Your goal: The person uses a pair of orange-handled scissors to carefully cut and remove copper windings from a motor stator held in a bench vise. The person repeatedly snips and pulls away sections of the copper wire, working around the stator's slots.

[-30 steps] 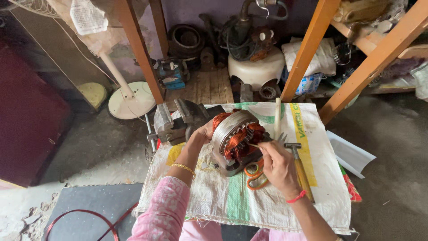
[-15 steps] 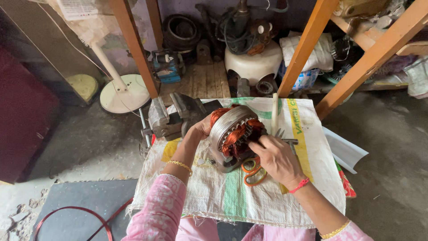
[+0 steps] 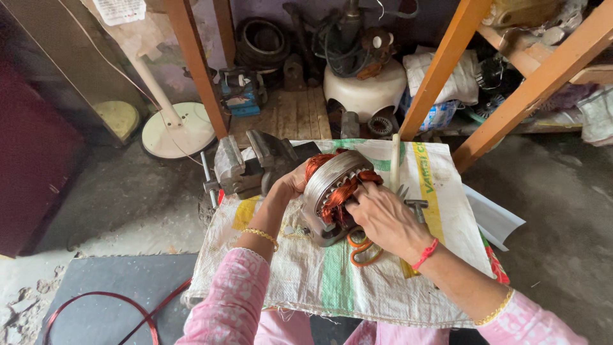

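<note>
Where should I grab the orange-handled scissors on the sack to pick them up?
Judging by their pose, take the orange-handled scissors by the handle loops, coming from the near side, toward you. The loops lie flat on the woven sack and stick out below the right hand; the blade end is hidden under that hand and the motor stator.

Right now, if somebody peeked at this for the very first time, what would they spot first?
Probably the round grey metal motor core with shiny orange copper wire coils, standing in the middle of the white woven sack. The left hand steadies its side while the right hand presses on the coils. Just left of it sits a heavy grey metal vise.
</note>
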